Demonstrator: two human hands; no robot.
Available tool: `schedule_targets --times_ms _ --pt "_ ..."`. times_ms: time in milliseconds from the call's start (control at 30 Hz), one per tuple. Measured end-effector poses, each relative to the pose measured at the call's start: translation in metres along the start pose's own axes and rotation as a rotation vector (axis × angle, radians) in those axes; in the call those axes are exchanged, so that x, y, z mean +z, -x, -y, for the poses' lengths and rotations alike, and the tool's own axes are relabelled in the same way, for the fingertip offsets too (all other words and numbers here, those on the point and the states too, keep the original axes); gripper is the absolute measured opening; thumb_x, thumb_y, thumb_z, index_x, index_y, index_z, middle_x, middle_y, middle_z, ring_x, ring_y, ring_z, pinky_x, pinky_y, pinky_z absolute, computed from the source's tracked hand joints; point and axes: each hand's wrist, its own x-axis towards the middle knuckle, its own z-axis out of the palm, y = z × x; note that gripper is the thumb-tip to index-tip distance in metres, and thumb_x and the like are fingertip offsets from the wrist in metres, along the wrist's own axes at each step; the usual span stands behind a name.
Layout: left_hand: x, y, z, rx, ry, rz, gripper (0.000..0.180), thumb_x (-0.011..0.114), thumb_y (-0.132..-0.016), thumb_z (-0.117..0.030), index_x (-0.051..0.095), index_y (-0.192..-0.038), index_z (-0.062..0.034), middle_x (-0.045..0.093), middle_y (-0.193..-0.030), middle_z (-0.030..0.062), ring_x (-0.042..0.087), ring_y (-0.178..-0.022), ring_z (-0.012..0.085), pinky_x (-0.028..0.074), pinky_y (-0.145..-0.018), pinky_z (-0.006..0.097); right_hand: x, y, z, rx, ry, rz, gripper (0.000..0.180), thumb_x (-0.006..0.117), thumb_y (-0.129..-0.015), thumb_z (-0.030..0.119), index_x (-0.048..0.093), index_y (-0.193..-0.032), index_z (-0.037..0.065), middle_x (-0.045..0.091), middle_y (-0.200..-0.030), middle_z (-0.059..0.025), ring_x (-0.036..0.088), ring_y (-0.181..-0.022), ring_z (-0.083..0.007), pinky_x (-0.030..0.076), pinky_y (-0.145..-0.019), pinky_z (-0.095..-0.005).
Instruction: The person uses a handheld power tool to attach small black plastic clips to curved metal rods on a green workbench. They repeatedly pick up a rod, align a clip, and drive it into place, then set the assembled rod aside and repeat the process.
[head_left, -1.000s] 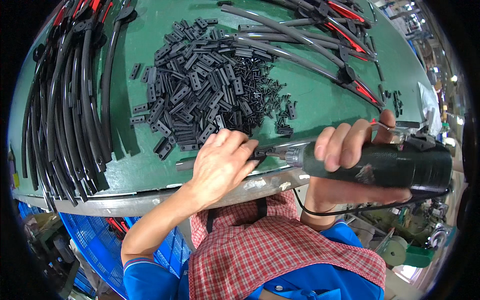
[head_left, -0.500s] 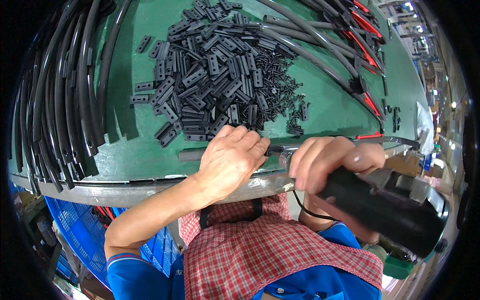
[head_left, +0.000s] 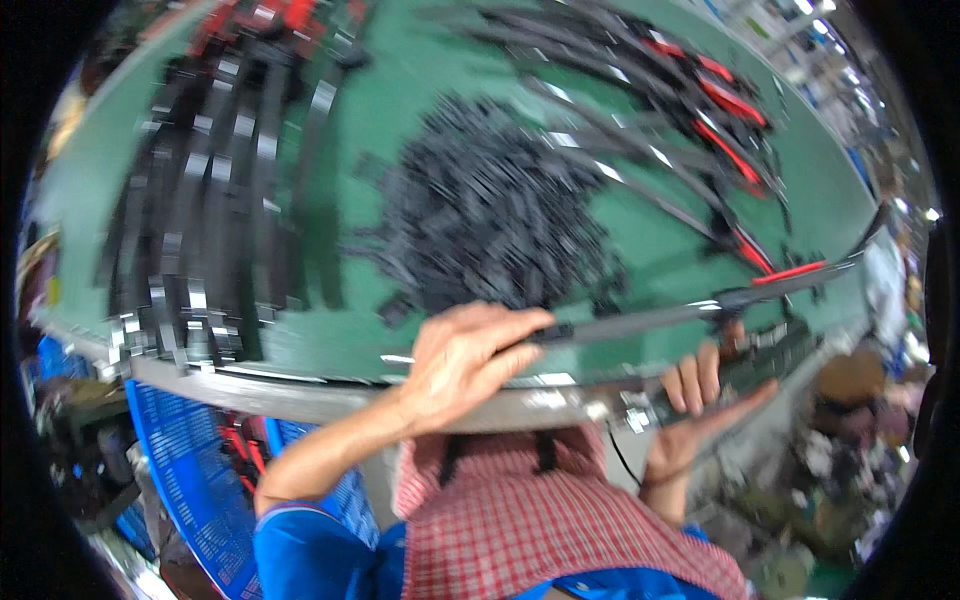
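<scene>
1. Left hand [head_left: 470,365]: at the near edge of the green counter [head_left: 420,90], fingers closed over the near end of a long dark strip [head_left: 650,318].
2. Long dark strip: lying across the counter's near edge, running from the left hand out to the right and ending in a red tip [head_left: 790,272].
3. Right hand [head_left: 695,420]: just off the counter's near edge, below the strip; palm turned up and fingers curled round a dark tool [head_left: 765,350]; blur too heavy to tell how firm the hold is.
4. Pile of small black clips [head_left: 490,215]: mid-counter, just beyond the left hand, touched by neither hand.
5. Bundle of curved black strips [head_left: 215,200]: at the counter's left side, well apart from both hands.
6. More strips with red ends [head_left: 720,110]: at the counter's far right.
7. Step in hand, as judged: steadying the single strip at the counter's edge with the tool brought alongside.
8. Next move, as judged: calls for lining the tool up on the strip while the left hand pins it flat.
</scene>
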Motion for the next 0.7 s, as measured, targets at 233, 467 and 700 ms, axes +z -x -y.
schedule_targets --times_ms 233,467,700 --pt "-0.225 0.010 -0.008 -0.347 -0.520 -0.709 0.047 0.059 -0.087 -0.020 0.051 -0.122 0.0096 0.065 -0.100 0.0195 0.061 -0.090 0.0158 0.048 -0.079 0.030 -0.064 -0.017 -0.016 0.025 -0.139 -0.151 0.060 0.042 -0.092 0.060 0.049 -0.118 0.006 0.034 -0.063 0.0012 0.031 -0.047 -0.0098 0.031 -0.044 -0.0243" --pt "-0.332 0.026 0.047 -0.582 -0.991 -0.545 0.039 0.053 -0.089 -0.026 0.059 -0.117 0.0006 0.062 -0.103 0.0269 0.060 -0.099 0.0410 0.047 -0.084 0.041 -0.083 -0.021 -0.008 0.050 -0.258 -0.206 0.065 0.044 -0.089 0.065 0.052 -0.121 0.009 0.032 -0.063 0.0039 0.027 -0.049 -0.0067 0.025 -0.045 -0.0226" --pt "-0.283 -0.048 0.004 -0.329 -1.310 -0.489 0.030 0.056 -0.088 -0.020 0.064 -0.111 -0.0020 0.063 -0.101 0.0169 0.062 -0.090 0.0320 0.049 -0.081 0.038 -0.075 -0.021 -0.005 0.132 -0.305 -0.223 0.070 0.036 -0.087 0.071 0.054 -0.116 0.010 0.039 -0.061 0.0019 0.035 -0.049 -0.0103 0.031 -0.048 -0.0272"
